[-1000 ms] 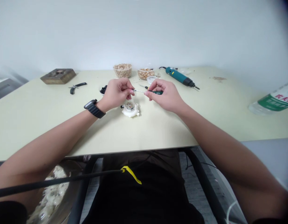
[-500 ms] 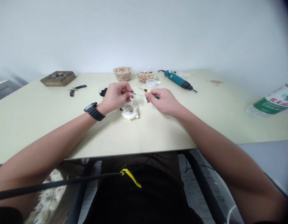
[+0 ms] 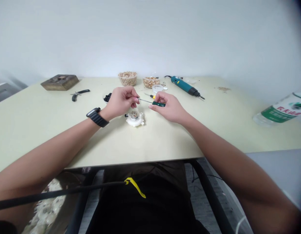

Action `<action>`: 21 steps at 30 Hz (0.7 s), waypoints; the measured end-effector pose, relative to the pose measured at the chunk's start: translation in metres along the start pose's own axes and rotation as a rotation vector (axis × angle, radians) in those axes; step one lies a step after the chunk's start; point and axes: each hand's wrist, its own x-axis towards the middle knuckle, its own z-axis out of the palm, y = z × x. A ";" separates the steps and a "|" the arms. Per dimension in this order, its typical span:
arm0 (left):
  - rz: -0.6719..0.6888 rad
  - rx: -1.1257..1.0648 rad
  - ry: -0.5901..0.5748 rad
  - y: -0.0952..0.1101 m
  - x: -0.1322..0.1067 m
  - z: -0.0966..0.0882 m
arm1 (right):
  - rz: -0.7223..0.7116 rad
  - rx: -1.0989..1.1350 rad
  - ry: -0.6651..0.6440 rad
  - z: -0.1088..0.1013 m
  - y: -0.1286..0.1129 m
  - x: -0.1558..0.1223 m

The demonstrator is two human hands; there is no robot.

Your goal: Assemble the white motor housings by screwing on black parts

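My left hand point(image 3: 121, 101), with a black watch on the wrist, is closed in a pinch above a small white plastic holder point(image 3: 135, 118) on the table point(image 3: 165, 136). What the fingertips pinch is too small to make out. My right hand point(image 3: 168, 107) grips a thin tool with a green handle point(image 3: 158, 104). Its metal shaft points left and its tip meets the left fingertips. A second small tool with a yellow band point(image 3: 150, 96) lies just behind the hands.
Two clear cups of tan beads point(image 3: 127, 78) point(image 3: 150, 82) stand at the back. A teal rotary tool point(image 3: 185, 86), black pliers point(image 3: 78, 94), a wooden block point(image 3: 59, 81), a pile of black beads point(image 3: 107, 97) and a lying water bottle point(image 3: 279, 110) surround the hands.
Both hands have shifted slightly with the view, staying together. The right hand's grip on the green handle shows more clearly now.
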 end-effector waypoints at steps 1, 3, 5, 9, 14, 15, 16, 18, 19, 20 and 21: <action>0.001 0.002 0.001 -0.001 0.000 0.000 | 0.014 -0.021 -0.009 -0.001 -0.001 0.000; 0.001 0.000 0.003 -0.002 0.000 0.000 | 0.041 -0.046 -0.047 -0.003 -0.004 0.000; -0.003 0.000 0.006 -0.003 0.001 -0.001 | 0.050 -0.050 -0.078 -0.006 -0.005 0.000; -0.008 0.022 -0.002 -0.004 0.001 -0.001 | -0.014 -0.053 -0.037 -0.009 -0.004 0.002; 0.004 0.022 -0.002 -0.004 0.001 -0.001 | -0.064 -0.041 -0.017 -0.009 -0.002 0.002; 0.005 0.022 -0.001 -0.004 0.001 -0.001 | -0.069 -0.031 -0.012 -0.009 -0.002 0.002; 0.004 0.022 0.000 -0.004 0.001 -0.001 | -0.075 -0.021 -0.004 -0.009 -0.002 0.002; 0.002 0.022 0.002 -0.004 0.001 -0.001 | -0.095 -0.005 0.024 -0.009 -0.003 0.001; 0.001 0.022 0.003 -0.003 0.001 -0.001 | -0.107 0.002 0.039 -0.009 -0.003 0.001; 0.000 0.023 0.002 -0.003 0.001 -0.001 | -0.119 0.004 0.056 -0.009 -0.004 0.001; 0.000 0.023 0.001 -0.003 0.000 -0.001 | -0.127 0.003 0.073 -0.009 -0.005 0.001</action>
